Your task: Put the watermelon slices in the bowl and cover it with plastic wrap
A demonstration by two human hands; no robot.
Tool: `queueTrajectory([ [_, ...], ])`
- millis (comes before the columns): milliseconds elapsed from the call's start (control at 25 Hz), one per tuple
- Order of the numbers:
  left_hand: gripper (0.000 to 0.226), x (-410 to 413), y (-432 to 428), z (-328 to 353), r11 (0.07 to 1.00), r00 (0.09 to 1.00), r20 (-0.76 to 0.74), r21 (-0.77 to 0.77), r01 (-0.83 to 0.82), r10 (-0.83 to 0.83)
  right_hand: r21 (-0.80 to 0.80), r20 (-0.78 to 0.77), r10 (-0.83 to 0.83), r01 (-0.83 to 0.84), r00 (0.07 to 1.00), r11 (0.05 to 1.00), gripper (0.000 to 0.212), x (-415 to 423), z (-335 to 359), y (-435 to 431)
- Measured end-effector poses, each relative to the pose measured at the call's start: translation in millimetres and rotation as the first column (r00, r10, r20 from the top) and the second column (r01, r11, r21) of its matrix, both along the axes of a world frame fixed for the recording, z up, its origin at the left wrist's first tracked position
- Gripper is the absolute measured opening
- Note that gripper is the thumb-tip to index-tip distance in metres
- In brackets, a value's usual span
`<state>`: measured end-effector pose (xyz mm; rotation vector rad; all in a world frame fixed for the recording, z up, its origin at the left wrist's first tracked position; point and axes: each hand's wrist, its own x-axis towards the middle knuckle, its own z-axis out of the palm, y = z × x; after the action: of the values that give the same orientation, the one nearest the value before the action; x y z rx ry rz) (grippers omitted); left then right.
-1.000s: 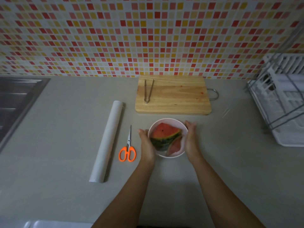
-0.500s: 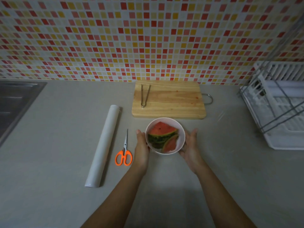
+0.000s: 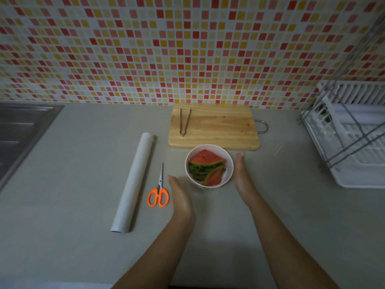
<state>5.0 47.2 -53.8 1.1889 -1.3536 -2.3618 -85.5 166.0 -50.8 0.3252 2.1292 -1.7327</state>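
A pale pink bowl stands on the grey counter just in front of the cutting board. Watermelon slices with red flesh and green rind lie inside it. I cannot tell whether clear film covers the bowl. My left hand is flat and edge-on, a short gap to the bowl's lower left, holding nothing. My right hand stands edge-on close beside the bowl's right wall, fingers straight and empty. The white plastic wrap roll lies lengthwise to the left.
Orange-handled scissors lie between the roll and my left hand. Metal tongs rest on the wooden cutting board at the back. A white dish rack stands at the right, a steel sink at the left.
Both hands have let go of the bowl's sides and drawn apart; the left has pulled back toward me. The camera has tilted up, so the bowl appears higher.
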Motion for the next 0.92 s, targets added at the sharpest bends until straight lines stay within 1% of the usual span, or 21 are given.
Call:
queueTrajectory([
  [80,0.062,14,14,-6,0.994,0.994,-0.024,0.008,0.106,-0.106,0.069,-0.089,0.036,-0.030,0.995,0.997,0.080,0,-1,1],
  [160,0.060,12,13,-9,0.986,0.983,-0.070,-0.029,0.166,-0.168,0.170,-0.178,0.032,-0.001,0.984,0.985,0.082,3,-2,2],
  [240,0.062,1,-3,-12,0.988,0.989,-0.042,-0.059,0.141,-0.143,0.293,-0.243,0.016,0.057,0.970,0.954,0.074,7,-2,7],
  [280,0.063,-4,-13,-13,0.990,0.991,-0.022,-0.056,0.129,-0.130,0.332,-0.260,0.005,0.085,0.966,0.939,0.068,8,-6,10],
  [320,0.064,-7,-21,-15,0.991,0.991,-0.018,-0.036,0.129,-0.130,0.332,-0.266,-0.004,0.096,0.964,0.938,0.063,8,-9,11],
  [360,0.065,-9,-25,-16,0.988,0.988,-0.030,-0.022,0.150,-0.151,0.250,-0.241,-0.024,0.086,0.970,0.964,0.059,7,-11,10],
  [400,0.065,-11,-25,-17,0.983,0.981,-0.064,-0.028,0.184,-0.186,0.080,-0.180,-0.040,0.055,0.983,0.995,0.058,7,-12,4],
  [440,0.066,-12,-22,-15,0.975,0.971,-0.101,-0.050,0.214,-0.218,-0.100,-0.110,-0.043,0.032,0.993,0.994,0.057,8,-12,-3],
  [480,0.066,-13,-18,-16,0.973,0.965,-0.131,-0.061,0.221,-0.227,-0.231,-0.059,-0.057,0.042,0.997,0.972,0.058,8,-12,-10],
  [520,0.065,-13,-16,-15,0.974,0.964,-0.141,-0.050,0.220,-0.225,-0.294,-0.030,-0.084,0.071,0.996,0.953,0.060,8,-11,-14],
  [640,0.063,-15,-15,-15,0.980,0.972,-0.127,-0.017,0.200,-0.200,-0.356,0.009,-0.096,0.093,0.995,0.930,0.071,7,-12,-15],
  [680,0.064,-16,-14,-13,0.981,0.975,-0.105,-0.007,0.195,-0.195,-0.379,0.017,-0.082,0.082,0.997,0.922,0.075,9,-13,-14],
  [760,0.067,-19,-10,-14,0.979,0.979,-0.016,-0.041,0.202,-0.203,-0.417,0.046,-0.042,0.057,0.998,0.907,0.082,10,-12,-10],
  [840,0.072,-22,-8,-11,0.980,0.980,0.061,-0.040,0.193,-0.191,-0.498,0.096,-0.010,0.056,0.995,0.865,0.089,13,-6,-6],
  [920,0.080,-25,-13,-8,0.976,0.975,0.052,0.006,0.218,-0.218,-0.578,0.113,-0.005,0.070,0.994,0.813,0.098,17,-3,-3],
])
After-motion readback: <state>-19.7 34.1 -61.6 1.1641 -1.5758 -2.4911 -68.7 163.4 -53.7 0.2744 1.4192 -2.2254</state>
